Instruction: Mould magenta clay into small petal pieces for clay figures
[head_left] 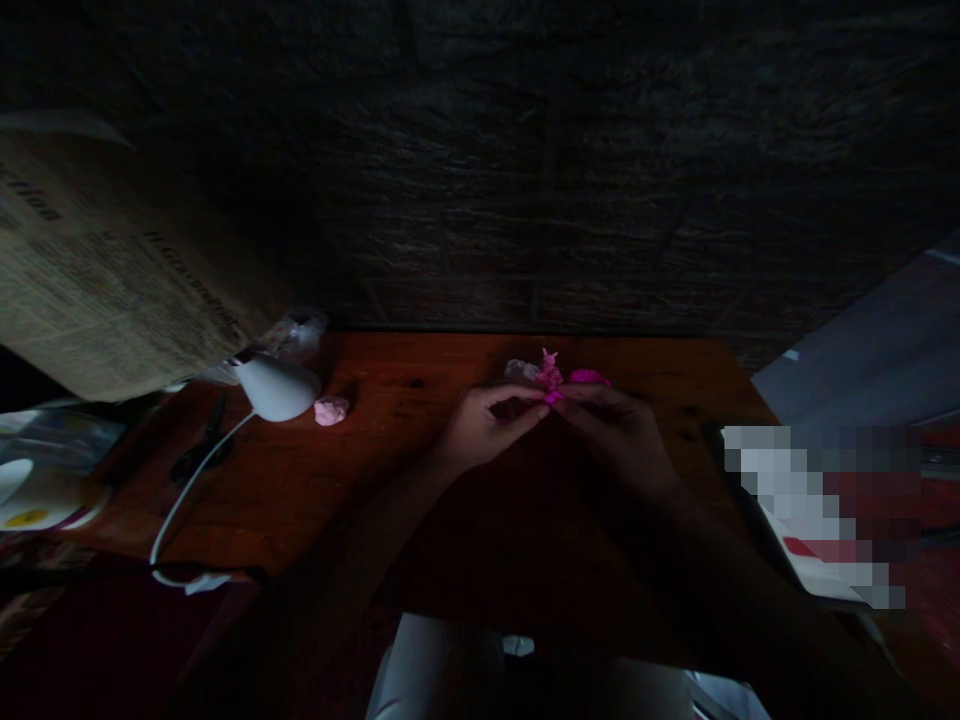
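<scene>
My left hand [480, 425] and my right hand [628, 430] meet over the wooden table, fingertips pinched on a small piece of bright pink modelling clay [553, 398]. Just behind the fingertips stands a lighter pink, knobbly clay shape [549, 368]; whether it touches the held piece I cannot tell. A magenta lump [589, 377] lies behind my right fingers, partly hidden. Crumpled clear plastic [519, 370] is behind my left fingers. Farther left, a pale pink lump [330, 410] rests on the table.
A lamp's white base [276, 388] with a cable [174, 490] stands at the left, under a newspaper-print shade [112, 260]. Dark scissors [206, 445] lie beside it. A dark brick-patterned wall [480, 200] rises behind the table [382, 375]. A partly blurred-out flat object [810, 570] lies at the right.
</scene>
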